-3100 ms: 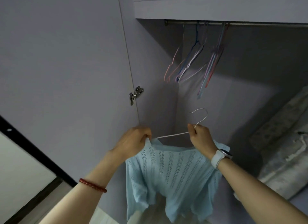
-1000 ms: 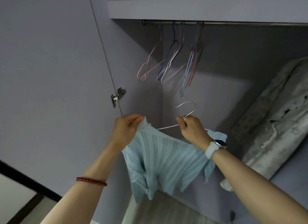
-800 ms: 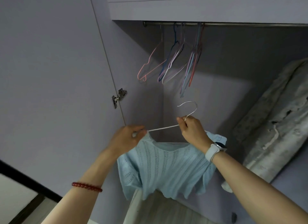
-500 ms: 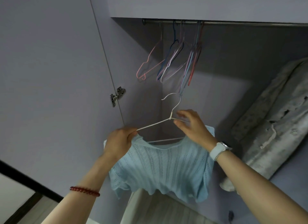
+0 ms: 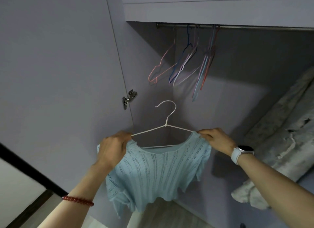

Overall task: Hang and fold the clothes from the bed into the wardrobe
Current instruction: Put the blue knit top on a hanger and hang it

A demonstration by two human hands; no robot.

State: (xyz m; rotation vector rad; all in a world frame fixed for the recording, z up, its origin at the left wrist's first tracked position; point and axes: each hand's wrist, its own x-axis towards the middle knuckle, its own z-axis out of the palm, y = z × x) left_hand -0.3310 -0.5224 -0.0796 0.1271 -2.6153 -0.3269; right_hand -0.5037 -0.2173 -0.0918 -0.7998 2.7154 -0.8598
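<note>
Head view: both hands, left (image 5: 112, 148) and right (image 5: 216, 139), pinch top (image 5: 158, 173) shoulders on hanger (image 5: 165, 126). Advise seating both shoulders evenly before hooking onto rail (image 5: 254, 27).

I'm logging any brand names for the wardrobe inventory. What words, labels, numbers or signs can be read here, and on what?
None can be read.
Top: no tag or print shows.
Watch: its face is dark and seen edge-on, nothing legible.
White hanger and door hinge: no markings visible.
</note>
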